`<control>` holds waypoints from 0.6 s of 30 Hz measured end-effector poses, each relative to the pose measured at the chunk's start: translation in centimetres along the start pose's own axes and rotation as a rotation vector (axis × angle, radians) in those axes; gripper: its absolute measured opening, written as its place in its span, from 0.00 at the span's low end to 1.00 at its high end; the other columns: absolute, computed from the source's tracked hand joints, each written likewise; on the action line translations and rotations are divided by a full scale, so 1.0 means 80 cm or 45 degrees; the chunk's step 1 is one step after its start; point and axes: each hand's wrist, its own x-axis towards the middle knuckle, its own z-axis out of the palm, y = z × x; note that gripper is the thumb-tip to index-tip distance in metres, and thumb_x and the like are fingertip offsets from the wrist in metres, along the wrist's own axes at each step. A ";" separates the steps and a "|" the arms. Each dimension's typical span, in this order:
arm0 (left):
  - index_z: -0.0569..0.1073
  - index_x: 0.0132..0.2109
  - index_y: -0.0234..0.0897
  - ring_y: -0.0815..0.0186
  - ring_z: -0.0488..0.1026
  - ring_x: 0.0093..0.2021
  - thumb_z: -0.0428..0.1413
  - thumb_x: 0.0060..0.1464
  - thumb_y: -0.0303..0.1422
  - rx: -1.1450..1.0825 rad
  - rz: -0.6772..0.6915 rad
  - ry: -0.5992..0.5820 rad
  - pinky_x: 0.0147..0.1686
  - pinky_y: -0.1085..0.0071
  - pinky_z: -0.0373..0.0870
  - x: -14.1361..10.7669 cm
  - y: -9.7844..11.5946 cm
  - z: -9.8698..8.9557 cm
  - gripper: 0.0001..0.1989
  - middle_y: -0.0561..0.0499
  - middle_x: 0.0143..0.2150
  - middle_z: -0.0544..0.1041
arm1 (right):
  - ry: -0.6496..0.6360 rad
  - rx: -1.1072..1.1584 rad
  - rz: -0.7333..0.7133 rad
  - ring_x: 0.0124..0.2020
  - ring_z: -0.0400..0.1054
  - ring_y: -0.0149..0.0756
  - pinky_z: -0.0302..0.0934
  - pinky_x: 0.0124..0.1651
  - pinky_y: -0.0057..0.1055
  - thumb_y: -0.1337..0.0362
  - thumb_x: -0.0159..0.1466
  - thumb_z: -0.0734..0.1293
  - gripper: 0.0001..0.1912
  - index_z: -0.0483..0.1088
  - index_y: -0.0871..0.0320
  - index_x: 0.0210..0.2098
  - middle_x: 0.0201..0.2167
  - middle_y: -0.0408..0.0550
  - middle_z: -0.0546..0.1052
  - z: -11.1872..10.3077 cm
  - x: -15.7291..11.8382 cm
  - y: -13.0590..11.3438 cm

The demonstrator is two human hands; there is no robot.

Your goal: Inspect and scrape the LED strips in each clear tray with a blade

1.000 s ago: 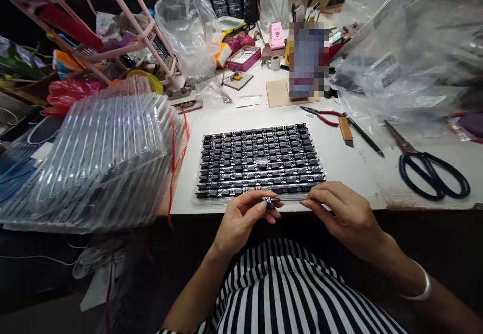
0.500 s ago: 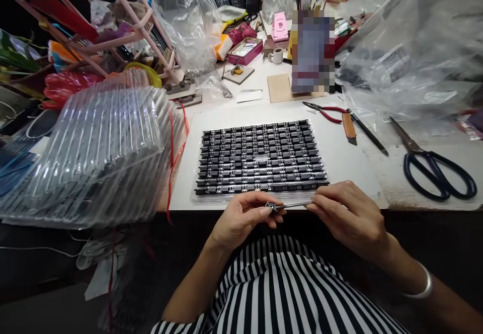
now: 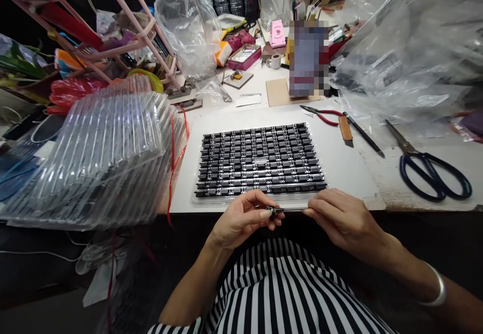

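My left hand point(image 3: 241, 221) pinches a small black electronic part point(image 3: 270, 212) between thumb and fingers, just in front of the table's near edge. Thumb and forefinger of my right hand point(image 3: 339, 221) close on a thin metal tool point(image 3: 296, 209), whose dark end meets the part; its exact kind is not clear. Just beyond both hands lies a clear plastic tray point(image 3: 194, 199) filled with rows of small black circuit modules point(image 3: 260, 177). One gap shows near the middle of the rows.
Stacked clear ribbed trays point(image 3: 113, 138) stand on the left beside a pink rack point(image 3: 147, 34). To the right lie red-handled pliers point(image 3: 326, 117), a brown-handled blade point(image 3: 345, 130), a dark pointed tool point(image 3: 364, 135) and large scissors point(image 3: 433, 173). Plastic bags point(image 3: 407, 72) heap behind them.
The view has shifted slightly. My right hand has come a little closer to my left, and the thin tool lies more level against the part. Both grips are kept.
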 end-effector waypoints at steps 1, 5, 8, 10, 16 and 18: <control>0.76 0.37 0.32 0.65 0.75 0.35 0.62 0.50 0.26 0.029 0.009 -0.023 0.32 0.74 0.70 0.000 0.001 -0.001 0.06 0.45 0.35 0.77 | -0.117 0.138 0.084 0.29 0.62 0.30 0.57 0.33 0.29 0.68 0.67 0.60 0.09 0.66 0.60 0.30 0.26 0.47 0.70 -0.004 0.001 -0.001; 0.77 0.37 0.31 0.66 0.74 0.33 0.63 0.50 0.30 0.152 0.020 -0.185 0.29 0.74 0.70 0.001 0.009 -0.006 0.07 0.45 0.34 0.76 | -0.885 0.994 0.541 0.22 0.60 0.24 0.55 0.25 0.23 0.55 0.70 0.54 0.17 0.68 0.59 0.37 0.23 0.41 0.66 -0.018 0.005 -0.003; 0.78 0.38 0.32 0.67 0.74 0.32 0.62 0.51 0.32 0.210 0.016 -0.208 0.30 0.74 0.70 0.001 0.014 -0.006 0.08 0.45 0.33 0.75 | -1.254 1.538 0.801 0.14 0.53 0.20 0.47 0.15 0.20 0.47 0.69 0.53 0.24 0.63 0.59 0.51 0.24 0.39 0.66 -0.020 0.004 0.000; 0.78 0.40 0.32 0.68 0.74 0.32 0.61 0.53 0.32 0.275 0.012 -0.148 0.32 0.75 0.70 0.001 0.015 -0.004 0.09 0.46 0.33 0.76 | -1.233 1.543 0.859 0.13 0.50 0.19 0.43 0.14 0.19 0.47 0.68 0.53 0.26 0.62 0.60 0.55 0.23 0.39 0.66 -0.021 0.005 0.000; 0.77 0.40 0.32 0.69 0.75 0.30 0.60 0.55 0.33 0.356 0.090 0.087 0.32 0.76 0.71 0.000 0.008 0.006 0.08 0.46 0.33 0.79 | -0.666 0.713 0.369 0.32 0.68 0.29 0.63 0.35 0.25 0.58 0.70 0.55 0.18 0.70 0.56 0.52 0.32 0.46 0.74 -0.015 0.003 -0.003; 0.76 0.40 0.32 0.68 0.76 0.31 0.60 0.54 0.32 0.294 0.091 0.117 0.32 0.76 0.72 -0.001 0.006 0.009 0.08 0.46 0.33 0.79 | -0.406 0.340 0.139 0.32 0.68 0.30 0.63 0.35 0.26 0.64 0.70 0.55 0.17 0.70 0.58 0.52 0.33 0.48 0.74 -0.008 -0.003 -0.001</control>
